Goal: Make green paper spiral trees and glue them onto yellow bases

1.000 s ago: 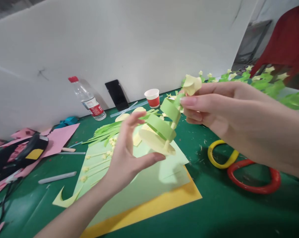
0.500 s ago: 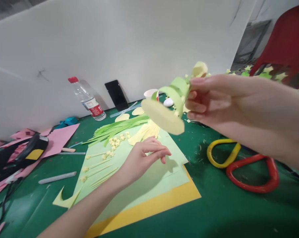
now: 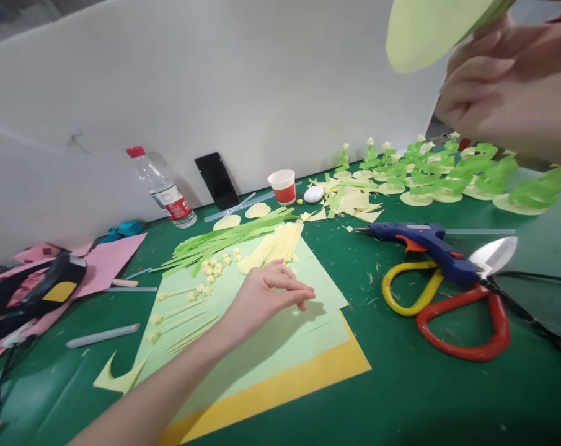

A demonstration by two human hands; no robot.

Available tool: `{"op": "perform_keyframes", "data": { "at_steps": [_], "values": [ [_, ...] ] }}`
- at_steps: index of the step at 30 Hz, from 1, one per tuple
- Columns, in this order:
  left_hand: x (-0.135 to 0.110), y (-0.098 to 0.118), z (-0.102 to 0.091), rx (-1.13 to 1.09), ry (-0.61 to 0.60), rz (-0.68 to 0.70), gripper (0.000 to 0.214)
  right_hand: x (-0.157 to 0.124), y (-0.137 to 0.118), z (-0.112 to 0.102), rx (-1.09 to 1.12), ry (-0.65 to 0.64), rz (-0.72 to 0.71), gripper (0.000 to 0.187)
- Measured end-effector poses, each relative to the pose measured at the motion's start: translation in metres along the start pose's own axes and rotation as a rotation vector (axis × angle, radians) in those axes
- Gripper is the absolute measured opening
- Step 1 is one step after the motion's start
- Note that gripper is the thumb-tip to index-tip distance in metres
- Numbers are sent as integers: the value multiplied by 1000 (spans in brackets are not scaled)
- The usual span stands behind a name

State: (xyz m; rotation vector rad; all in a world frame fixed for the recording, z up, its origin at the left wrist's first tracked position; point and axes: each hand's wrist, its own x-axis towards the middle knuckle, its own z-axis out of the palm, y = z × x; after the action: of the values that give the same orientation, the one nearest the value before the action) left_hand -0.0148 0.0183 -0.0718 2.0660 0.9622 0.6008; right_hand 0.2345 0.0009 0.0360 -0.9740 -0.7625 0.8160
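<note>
At the upper right, my right hand is closed on a paper flower. Its pale yellow-green round base faces me, and the rest runs out of the frame or behind my fingers. My left hand hovers over a light green sheet, thumb and forefinger pinched together with nothing visible between them. On that sheet are small folded paper stars, thin stems tipped with stars, and pale yellow strips. Green paper strips lie along its far edge.
Finished paper flowers stand in rows at the back right. A blue glue gun lies against scissors with red and yellow handles. Further back are a bottle, a phone, and a paper cup. Pink paper lies left.
My right hand has carried the paper flower up and to the right, uncovering the glue gun and the rows of flowers. My left hand has barely moved.
</note>
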Motion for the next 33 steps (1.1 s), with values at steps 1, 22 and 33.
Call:
{"op": "perform_keyframes", "data": {
  "at_steps": [1, 22, 33],
  "values": [
    [0, 0, 0, 6, 2, -2, 22, -1, 1, 1, 79, -53, 9, 71],
    [36, 59, 14, 297, -217, 421, 23, -27, 21, 28, 295, -242, 329, 17],
    [38, 43, -2, -14, 395, 303, 42, -31, 21, 29, 266, -309, 345, 9]
  ]
}}
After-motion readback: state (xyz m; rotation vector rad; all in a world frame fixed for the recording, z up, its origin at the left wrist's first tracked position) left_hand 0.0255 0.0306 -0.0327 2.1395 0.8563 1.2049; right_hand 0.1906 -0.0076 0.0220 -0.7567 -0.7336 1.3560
